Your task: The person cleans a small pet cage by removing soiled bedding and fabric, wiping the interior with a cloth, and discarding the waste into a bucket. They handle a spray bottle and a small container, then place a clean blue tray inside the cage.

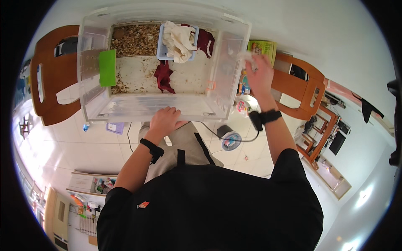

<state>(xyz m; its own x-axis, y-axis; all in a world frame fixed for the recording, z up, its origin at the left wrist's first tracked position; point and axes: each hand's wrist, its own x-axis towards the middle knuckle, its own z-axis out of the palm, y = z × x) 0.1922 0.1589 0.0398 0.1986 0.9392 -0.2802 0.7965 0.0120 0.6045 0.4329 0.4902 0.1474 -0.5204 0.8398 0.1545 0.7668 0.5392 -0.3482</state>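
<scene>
A large clear plastic bin (157, 108) stands before me. My left hand (165, 121) grips its near rim, the thumb outside. Beyond the bin's right wall is my right hand (260, 73), fingers bent beside something whitish and blurred; whether it is held I cannot tell. Inside, a light blue plastic basket (161, 51) holds crumpled cream cloth (179, 39). A dark red cloth piece (164, 77) lies below the basket, another (205, 40) to its right. Brown wood shavings (135, 39) fill a tray area at the back left, with loose bits below. A green panel (107, 68) stands at the left wall.
Wooden chairs stand to the left (56, 78) and right (292, 84). Right of the bin are a yellow-green package (267, 48) and a white container with a pink label (243, 107). A black cable (210, 131) crosses above a small waste bin (231, 141). A purple basket (115, 128) is on the floor.
</scene>
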